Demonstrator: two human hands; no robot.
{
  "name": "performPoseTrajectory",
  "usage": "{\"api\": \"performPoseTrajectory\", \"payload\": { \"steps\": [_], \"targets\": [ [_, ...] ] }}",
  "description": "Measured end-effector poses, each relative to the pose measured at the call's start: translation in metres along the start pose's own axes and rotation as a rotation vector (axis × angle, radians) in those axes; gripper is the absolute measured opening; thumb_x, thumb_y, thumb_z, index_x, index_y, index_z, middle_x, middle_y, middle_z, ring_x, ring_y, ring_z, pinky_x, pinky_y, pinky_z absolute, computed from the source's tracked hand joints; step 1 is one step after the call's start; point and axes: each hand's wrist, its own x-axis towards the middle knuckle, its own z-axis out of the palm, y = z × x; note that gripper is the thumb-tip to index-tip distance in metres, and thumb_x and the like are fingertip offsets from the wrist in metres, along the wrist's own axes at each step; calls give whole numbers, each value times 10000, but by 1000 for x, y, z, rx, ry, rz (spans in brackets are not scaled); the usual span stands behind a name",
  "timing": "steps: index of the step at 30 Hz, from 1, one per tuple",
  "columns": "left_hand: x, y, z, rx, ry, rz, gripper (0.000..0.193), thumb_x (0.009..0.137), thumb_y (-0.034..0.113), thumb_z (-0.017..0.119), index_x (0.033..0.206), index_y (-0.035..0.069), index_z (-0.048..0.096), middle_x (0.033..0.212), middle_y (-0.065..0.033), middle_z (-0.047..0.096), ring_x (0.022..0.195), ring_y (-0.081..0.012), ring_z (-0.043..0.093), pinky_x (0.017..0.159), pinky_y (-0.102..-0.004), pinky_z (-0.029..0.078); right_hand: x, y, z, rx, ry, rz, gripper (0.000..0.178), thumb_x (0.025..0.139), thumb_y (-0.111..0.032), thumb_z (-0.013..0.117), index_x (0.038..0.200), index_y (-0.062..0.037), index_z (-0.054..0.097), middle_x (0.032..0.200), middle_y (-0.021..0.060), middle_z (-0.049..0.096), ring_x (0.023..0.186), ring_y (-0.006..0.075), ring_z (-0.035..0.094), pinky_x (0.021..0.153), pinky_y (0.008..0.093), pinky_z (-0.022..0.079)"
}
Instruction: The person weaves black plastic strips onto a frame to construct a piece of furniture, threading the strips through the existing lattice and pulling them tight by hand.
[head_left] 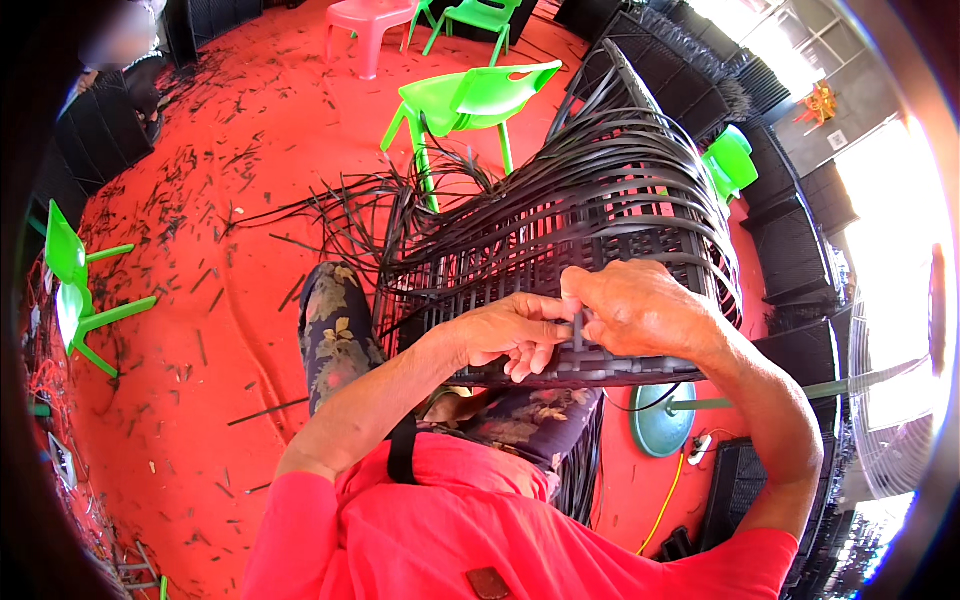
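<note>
A half-woven black wicker furniture piece (600,225) stands over my lap, its near edge tightly woven in flat plastic strips. My left hand (515,335) comes in over that near edge with thumb and index finger pinched together on a dark plastic strip (580,338), the other fingers curled below. Right beside it, my right hand (640,308) is closed, its fingertips meeting those of the left at the same strip. Part of the strip is hidden by my fingers. Long loose strips (370,225) trail off the far left side of the weave.
Green plastic chairs stand ahead (470,100) and at left (75,285), with a pink stool (370,20) behind. Strip offcuts (220,160) litter the red floor. A fan (895,375) with a round base (662,420), a yellow cable (662,505) and stacked black wicker pieces line the right.
</note>
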Motion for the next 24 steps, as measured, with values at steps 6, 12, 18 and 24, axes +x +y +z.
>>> {"api": "performPoseTrajectory", "payload": {
  "steps": [6, 12, 18, 24],
  "targets": [
    [-3, -7, 10, 179, 171, 34, 134, 903, 162, 551, 968, 55, 601, 587, -32, 599, 413, -105, 550, 386, -206, 440, -8, 8, 8, 35, 75, -43, 268, 698, -88, 649, 915, -75, 491, 724, 126, 581, 725, 356, 579, 621, 462, 439],
    [-11, -17, 16, 295, 304, 50, 186, 872, 221, 597, 856, 35, 594, 592, -3, 552, 450, -76, 518, 417, -191, 391, -20, 31, 20, 76, 190, -45, 273, 724, -142, 664, 954, -58, 542, 758, 104, 561, 786, 312, 575, 668, 411, 456],
    [-21, -53, -31, 151, 305, -95, 176, 867, 217, 604, 858, 41, 604, 619, 7, 570, 498, -66, 532, 446, -182, 389, -24, 40, 11, 248, 97, 77, 232, 757, -127, 636, 964, -25, 609, 807, 134, 638, 775, 330, 609, 700, 397, 469],
    [-16, -57, -40, 103, 195, -52, 192, 868, 234, 615, 869, 42, 618, 695, 9, 588, 577, -59, 562, 517, -190, 421, -4, 41, 30, 276, -215, -19, 179, 779, -111, 569, 916, -11, 626, 800, 161, 629, 776, 351, 606, 695, 404, 479]
  ]
}}
